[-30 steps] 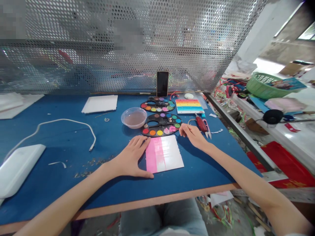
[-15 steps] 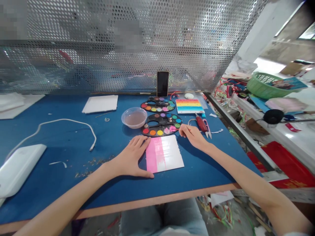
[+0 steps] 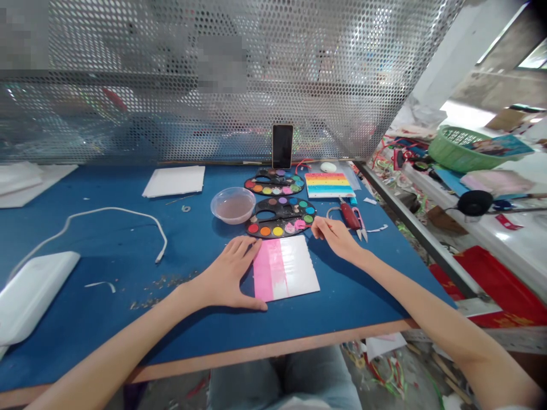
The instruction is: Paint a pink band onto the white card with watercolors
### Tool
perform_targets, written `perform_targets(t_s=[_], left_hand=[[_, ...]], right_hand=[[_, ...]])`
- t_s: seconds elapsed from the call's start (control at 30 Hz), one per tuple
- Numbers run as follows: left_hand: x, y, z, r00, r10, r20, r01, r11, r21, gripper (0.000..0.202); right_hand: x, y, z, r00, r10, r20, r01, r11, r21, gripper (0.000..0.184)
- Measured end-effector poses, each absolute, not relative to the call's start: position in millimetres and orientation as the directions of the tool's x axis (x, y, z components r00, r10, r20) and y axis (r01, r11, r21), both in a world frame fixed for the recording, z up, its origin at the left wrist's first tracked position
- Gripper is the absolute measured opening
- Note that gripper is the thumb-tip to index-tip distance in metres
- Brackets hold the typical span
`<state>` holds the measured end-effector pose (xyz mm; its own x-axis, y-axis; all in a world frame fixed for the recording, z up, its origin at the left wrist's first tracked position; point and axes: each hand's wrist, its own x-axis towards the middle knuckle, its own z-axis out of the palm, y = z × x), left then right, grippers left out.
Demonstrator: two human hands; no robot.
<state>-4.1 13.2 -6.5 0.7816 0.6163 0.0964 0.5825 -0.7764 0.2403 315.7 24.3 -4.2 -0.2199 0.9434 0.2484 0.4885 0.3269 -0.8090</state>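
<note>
My left hand [image 3: 233, 273] lies with fingers stretched out and thumb spread, touching the left side of a white board [image 3: 302, 267]. Pink paint covers the board's left part, with a lighter pink band beside it. Above the board's right corner, my right hand [image 3: 333, 236] is closed in a pinch at the edge of the nearer paint palette [image 3: 280, 213], beside its pink paint. Whatever the pinching fingers hold is mostly hidden. Touching or close to that palette's left side is a clear plastic bowl [image 3: 233, 205] of cloudy water.
Behind sit a second palette [image 3: 273, 182], a rainbow-striped board [image 3: 329, 185] and an upright phone [image 3: 282, 146]. Scissors [image 3: 361, 225] and a red-handled tool [image 3: 349, 216] lie right. White sheets [image 3: 174, 181], a cable [image 3: 111, 209] and a white device [image 3: 38, 290] are left. A perforated metal screen [image 3: 179, 119] stands behind.
</note>
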Motion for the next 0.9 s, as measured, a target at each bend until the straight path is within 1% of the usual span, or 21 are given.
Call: perform_targets(t_s=[0.07, 0.2, 0.27, 0.33, 0.43, 0.5, 0.57, 0.67, 0.73, 0.83, 0.9], left_hand=[[-4.4, 13.2, -6.6, 0.782, 0.614, 0.104, 0.579, -0.778, 0.243, 0.126], [-3.6, 13.6, -6.1, 0.786, 0.608, 0.111, 0.573, -0.784, 0.241, 0.125], [-3.1, 13.7, -5.7, 0.786, 0.609, 0.108, 0.575, -0.784, 0.235, 0.126], [-2.8, 13.6, -5.5, 0.785, 0.610, 0.108, 0.576, -0.783, 0.235, 0.126], [-2.8, 13.2, -5.3, 0.784, 0.612, 0.109, 0.577, -0.782, 0.236, 0.125], [-2.8, 12.9, -5.1, 0.784, 0.611, 0.105, 0.579, -0.782, 0.231, 0.125], [-2.6, 12.8, -5.0, 0.786, 0.610, 0.104, 0.578, -0.784, 0.227, 0.126], [-2.4, 12.9, -5.2, 0.785, 0.611, 0.101, 0.580, -0.783, 0.225, 0.126], [-2.6, 12.9, -5.4, 0.784, 0.613, 0.097, 0.584, -0.781, 0.221, 0.126], [-3.2, 12.7, -5.6, 0.785, 0.612, 0.092, 0.585, -0.782, 0.213, 0.126], [-3.3, 12.7, -5.5, 0.786, 0.612, 0.092, 0.585, -0.783, 0.213, 0.126]], right_hand=[[316.4, 24.4, -5.5, -0.224, 0.947, 0.231, 0.472, 0.313, -0.824, 0.060], [321.9, 27.0, -6.9, -0.107, 0.962, 0.250, 0.469, 0.271, -0.840, 0.060], [322.9, 27.7, -6.7, -0.084, 0.962, 0.260, 0.491, 0.267, -0.829, 0.059], [321.5, 27.3, -6.7, -0.113, 0.960, 0.257, 0.491, 0.279, -0.825, 0.059], [318.0, 25.7, -7.7, -0.187, 0.956, 0.227, 0.440, 0.288, -0.851, 0.058], [317.9, 25.3, -8.5, -0.184, 0.958, 0.219, 0.420, 0.278, -0.864, 0.058], [320.0, 25.6, -8.5, -0.132, 0.964, 0.231, 0.434, 0.265, -0.861, 0.059], [323.0, 26.0, -6.7, -0.076, 0.963, 0.258, 0.503, 0.261, -0.824, 0.059], [322.3, 25.6, -5.2, -0.096, 0.958, 0.269, 0.524, 0.278, -0.805, 0.059], [318.3, 24.2, -4.5, -0.176, 0.951, 0.255, 0.476, 0.309, -0.823, 0.059], [316.6, 23.5, -4.8, -0.206, 0.951, 0.232, 0.459, 0.303, -0.835, 0.060]])
